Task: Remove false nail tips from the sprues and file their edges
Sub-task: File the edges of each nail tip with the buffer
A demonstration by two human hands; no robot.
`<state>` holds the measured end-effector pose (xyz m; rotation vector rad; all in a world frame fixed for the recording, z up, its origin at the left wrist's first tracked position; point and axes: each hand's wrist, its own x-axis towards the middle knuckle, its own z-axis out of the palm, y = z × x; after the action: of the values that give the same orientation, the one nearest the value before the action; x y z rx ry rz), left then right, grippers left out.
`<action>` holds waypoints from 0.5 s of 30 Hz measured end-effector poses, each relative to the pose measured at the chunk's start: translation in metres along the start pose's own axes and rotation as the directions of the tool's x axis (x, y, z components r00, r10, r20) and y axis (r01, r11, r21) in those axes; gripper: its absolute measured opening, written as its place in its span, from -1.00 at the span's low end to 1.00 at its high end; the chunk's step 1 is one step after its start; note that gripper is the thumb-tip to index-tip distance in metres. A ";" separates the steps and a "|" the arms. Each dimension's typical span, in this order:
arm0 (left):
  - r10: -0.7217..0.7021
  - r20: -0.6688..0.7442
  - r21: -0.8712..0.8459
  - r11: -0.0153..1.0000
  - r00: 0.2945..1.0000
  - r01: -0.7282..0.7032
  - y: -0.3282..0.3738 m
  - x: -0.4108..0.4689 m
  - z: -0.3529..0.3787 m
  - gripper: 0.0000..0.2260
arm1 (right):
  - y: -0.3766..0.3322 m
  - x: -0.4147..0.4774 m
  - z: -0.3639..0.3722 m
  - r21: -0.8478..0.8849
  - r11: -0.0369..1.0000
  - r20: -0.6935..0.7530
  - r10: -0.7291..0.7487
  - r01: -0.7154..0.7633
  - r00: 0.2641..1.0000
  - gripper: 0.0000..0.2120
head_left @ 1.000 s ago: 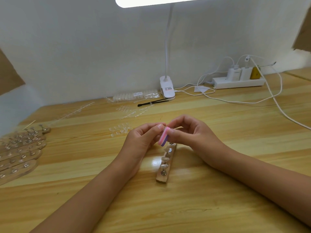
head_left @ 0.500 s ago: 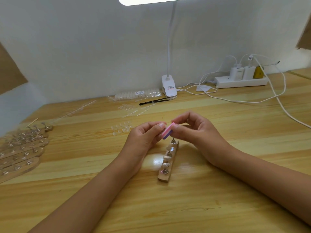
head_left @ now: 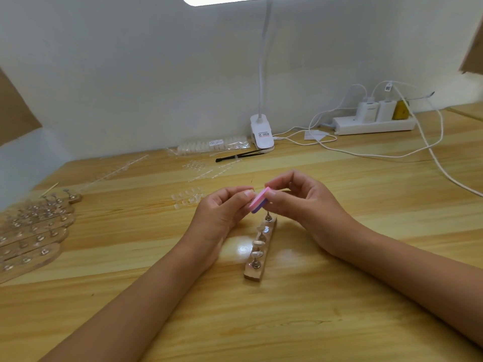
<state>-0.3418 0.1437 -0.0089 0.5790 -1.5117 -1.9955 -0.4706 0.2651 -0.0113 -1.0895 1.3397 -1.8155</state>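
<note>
Slanting down-left, the pink file [head_left: 258, 201] sits pinched by the right hand [head_left: 308, 202].

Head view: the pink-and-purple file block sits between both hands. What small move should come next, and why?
Probably a short stroke of the file block against whatever the left hand brings to its edge. The right hand grips the block, both hands meet above the wooden stand, and any nail tip there is too small to see.
</note>
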 end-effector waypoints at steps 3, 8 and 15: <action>-0.004 0.007 -0.023 1.000 1.000 0.004 0.001 -0.001 0.000 -0.73 | 0.001 0.002 -0.002 0.011 1.000 -0.049 -0.011 0.011 0.999 -0.72; 0.001 0.021 -0.012 1.000 1.000 -0.001 0.000 0.000 0.000 -0.81 | 0.003 0.002 -0.002 0.051 0.998 0.038 0.037 -0.039 0.999 -0.73; -0.004 0.029 -0.013 1.000 1.000 0.005 0.000 0.000 -0.001 -0.73 | 0.004 0.003 -0.003 0.077 0.997 0.008 0.032 -0.032 0.999 -0.74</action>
<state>-0.3414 0.1433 -0.0087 0.5506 -1.5150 -2.0240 -0.4751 0.2626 -0.0143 -1.0274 1.2659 -1.8232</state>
